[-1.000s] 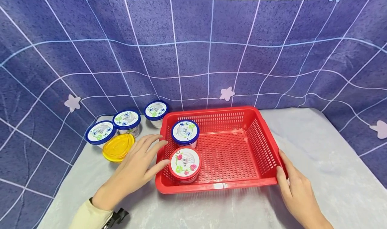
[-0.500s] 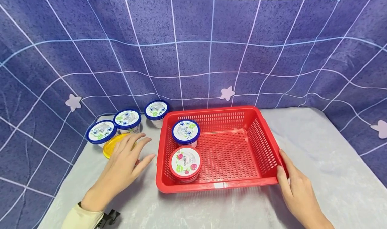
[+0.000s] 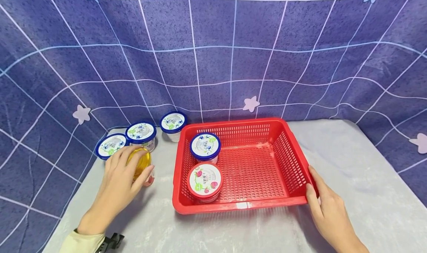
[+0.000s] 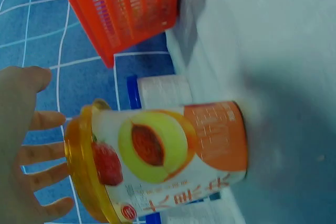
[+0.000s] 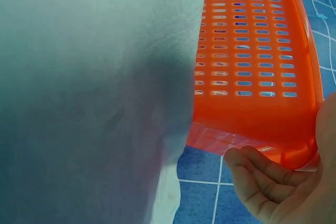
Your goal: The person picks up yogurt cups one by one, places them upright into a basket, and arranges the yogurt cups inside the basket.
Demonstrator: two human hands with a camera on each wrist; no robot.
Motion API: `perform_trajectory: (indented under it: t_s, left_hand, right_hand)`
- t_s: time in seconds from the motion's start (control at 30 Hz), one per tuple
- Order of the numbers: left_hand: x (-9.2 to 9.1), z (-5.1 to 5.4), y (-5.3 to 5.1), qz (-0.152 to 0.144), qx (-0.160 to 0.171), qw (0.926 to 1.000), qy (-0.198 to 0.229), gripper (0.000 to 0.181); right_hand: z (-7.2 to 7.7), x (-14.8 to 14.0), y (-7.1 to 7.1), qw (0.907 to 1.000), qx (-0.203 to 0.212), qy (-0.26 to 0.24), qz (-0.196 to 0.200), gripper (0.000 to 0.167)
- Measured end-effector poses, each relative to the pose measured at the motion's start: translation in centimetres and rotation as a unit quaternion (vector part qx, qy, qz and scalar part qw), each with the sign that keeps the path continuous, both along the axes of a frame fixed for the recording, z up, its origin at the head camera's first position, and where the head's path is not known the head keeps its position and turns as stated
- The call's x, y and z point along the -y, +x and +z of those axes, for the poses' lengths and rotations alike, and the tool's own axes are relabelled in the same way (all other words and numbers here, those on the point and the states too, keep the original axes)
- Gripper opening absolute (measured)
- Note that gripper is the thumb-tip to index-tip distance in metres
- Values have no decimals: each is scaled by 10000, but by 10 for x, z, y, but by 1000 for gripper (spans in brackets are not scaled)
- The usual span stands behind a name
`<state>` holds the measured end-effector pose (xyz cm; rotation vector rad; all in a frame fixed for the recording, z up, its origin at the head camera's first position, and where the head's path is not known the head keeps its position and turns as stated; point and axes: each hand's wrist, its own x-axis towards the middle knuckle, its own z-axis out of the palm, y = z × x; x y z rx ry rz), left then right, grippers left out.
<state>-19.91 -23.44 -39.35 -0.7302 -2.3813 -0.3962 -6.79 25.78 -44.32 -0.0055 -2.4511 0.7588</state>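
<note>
My left hand [image 3: 115,180] reaches over a yogurt cup with a yellow lid [image 3: 141,162], its fingers spread about the lid and its thumb apart from it. In the left wrist view the yogurt cup [image 4: 168,156] stands upright on the table, with a peach and a strawberry on its label. My right hand [image 3: 330,208] grips the right front corner of a red plastic basket [image 3: 245,205], the thumb over the rim. Inside the basket's left end sit a blue-lidded cup [image 3: 205,146] and a red-lidded cup [image 3: 205,180].
Three blue-lidded cups stand behind the yellow-lidded one: a left cup [image 3: 111,145], a middle cup [image 3: 141,131] and a right cup [image 3: 173,121] close to the basket. A blue curtain [image 3: 213,60] hangs behind the grey-covered table [image 3: 233,230].
My left hand has drawn back left from the basket's edge to the yellow-lidded cup. The yellow lid now shows between finger and thumb. My right hand stays on the basket.
</note>
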Motion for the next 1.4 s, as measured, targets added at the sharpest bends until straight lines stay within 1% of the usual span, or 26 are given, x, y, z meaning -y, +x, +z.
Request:
perform_trajectory:
  t_s: [0.07,0.2,0.4,0.6,0.73,0.9,1.0,1.13,1.27,1.4]
  left_hand:
    - [4,-2,-1,123,71,9999,11,45]
    - [8,-3,-4,267,147,9995,29,49]
    - [11,-7,-7,311,174,9993,56,55]
    - [13,-13,-11,347,254,9990,91,59]
    - [14,-17,-13,440,400,9982,44,61]
    - [15,-22,-15,510,671,9964,26,60]
    - [15,-22,-15,466,794,9957,48,60]
    - [15,-19,-15,430,858,9954,14,60]
    - [14,-17,-16,402,773,9962,-36,59]
    - [15,-16,-17,304,678,9972,-34,59]
  right_hand:
    - [0,0,0,10000,0,-4,6,55]
    - [0,0,0,10000,-2,-10,14,56]
    - [0,0,0,10000,-2,-8,20,56]
    - [0,0,0,10000,-3,-21,27,56]
    - [-1,-1,0,10000,-50,-15,33,56]
    - [-1,-1,-1,9999,-115,-6,61,56]
    - [-1,-2,-2,9999,-112,-13,68,56]
    - [-1,-2,-2,9999,-89,-11,68,56]
    - [-1,-2,-2,9998,-147,13,114,56]
    - [-1,-1,-2,9998,-147,5,132,56]
